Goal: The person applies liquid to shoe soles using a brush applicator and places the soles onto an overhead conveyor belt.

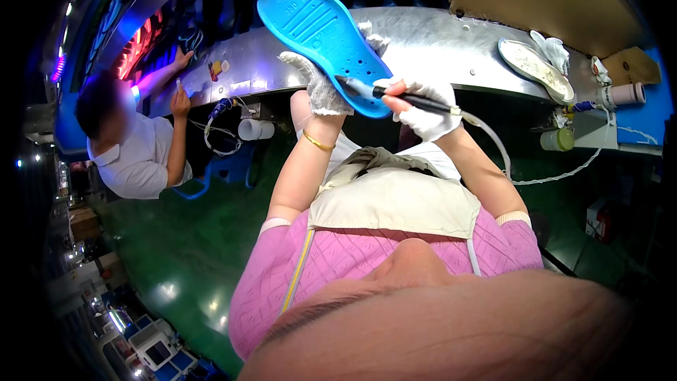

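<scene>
A bright blue shoe sole with grooves and small holes is held up over the front edge of the metal bench. My left hand, in a grey-white knit glove, grips its left edge, with gloved fingertips showing past the far side. In my right hand, also gloved with some fingertips bare, is a black pen-like brush tool. Its dark bristled tip rests at or just over the sole's heel end; contact cannot be made out exactly. A pale hose runs from the tool's back end toward the right.
The metal bench carries a white sole-shaped tray and a crumpled white glove at right. A cardboard sheet stands behind. Dark racks with soles line the back. A co-worker sits at left near a white cup.
</scene>
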{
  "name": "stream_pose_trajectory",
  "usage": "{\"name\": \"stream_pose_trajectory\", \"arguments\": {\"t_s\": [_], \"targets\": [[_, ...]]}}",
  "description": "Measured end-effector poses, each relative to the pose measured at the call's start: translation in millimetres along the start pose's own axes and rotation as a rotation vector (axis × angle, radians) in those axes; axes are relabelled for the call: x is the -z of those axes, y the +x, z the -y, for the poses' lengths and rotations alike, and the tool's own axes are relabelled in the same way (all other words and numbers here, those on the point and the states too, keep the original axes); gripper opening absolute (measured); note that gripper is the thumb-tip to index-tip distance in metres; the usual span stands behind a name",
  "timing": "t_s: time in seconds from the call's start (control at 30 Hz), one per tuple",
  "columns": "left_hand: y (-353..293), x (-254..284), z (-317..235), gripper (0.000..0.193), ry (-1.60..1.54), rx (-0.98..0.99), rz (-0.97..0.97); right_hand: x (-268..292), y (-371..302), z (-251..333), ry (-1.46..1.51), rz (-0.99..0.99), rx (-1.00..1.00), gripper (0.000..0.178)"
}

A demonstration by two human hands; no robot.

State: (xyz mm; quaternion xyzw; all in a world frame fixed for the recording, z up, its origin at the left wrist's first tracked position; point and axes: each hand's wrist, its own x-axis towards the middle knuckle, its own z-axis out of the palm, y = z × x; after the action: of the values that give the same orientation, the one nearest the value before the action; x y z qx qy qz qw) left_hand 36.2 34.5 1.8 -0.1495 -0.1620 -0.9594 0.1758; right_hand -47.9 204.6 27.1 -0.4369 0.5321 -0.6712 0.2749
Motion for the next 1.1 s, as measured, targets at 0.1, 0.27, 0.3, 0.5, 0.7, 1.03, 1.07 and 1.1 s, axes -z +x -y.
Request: {"name": "stream_pose_trajectory", "arguments": {"t_s": [0.1, 0.27, 0.3, 0.5, 0.7, 1.03, 1.07, 1.1], "targets": [[10.3, 4.8, -2.7, 0.122, 0.108, -0.055, 0.041, 3.4, 2.3, 1.6, 0.142, 0.068, -0.195, 0.008], [14.6, 1.2, -9.8, 0.12, 0.133, -0.128, -0.023, 3.2, -0.3, -1.0, 0.238, -0.136, -0.277, 0.006], [16.3, 0.7, -12.1, 0.12, 0.144, -0.114, -0.003, 2.4, -0.7, -2.7, 0.186, -0.084, -0.285, 0.006], [23.6, 1.7, -22.4, 0.119, 0.286, -0.005, 0.146, 11.5, 6.1, -10.7, 0.524, 0.009, -0.367, 0.011], [25.6, 2.8, -36.6, 0.115, 0.7, 0.132, 0.011, 25.4, 12.1, -12.3, -0.23, 0.11, -0.126, 0.012], [54.3, -10.2, -34.0, 0.094, 1.175, 0.459, -0.318, 33.1, 24.6, -12.2, 0.046, 0.232, -0.174, 0.011], [57.6, -11.7, -32.5, 0.092, 1.195, 0.494, -0.383, 33.4, 24.8, -11.9, -0.092, 0.272, -0.112, 0.012], [61.0, -12.8, -31.5, 0.089, 1.208, 0.517, -0.421, 31.9, 25.0, -12.5, -0.053, 0.235, -0.087, 0.012]]}}
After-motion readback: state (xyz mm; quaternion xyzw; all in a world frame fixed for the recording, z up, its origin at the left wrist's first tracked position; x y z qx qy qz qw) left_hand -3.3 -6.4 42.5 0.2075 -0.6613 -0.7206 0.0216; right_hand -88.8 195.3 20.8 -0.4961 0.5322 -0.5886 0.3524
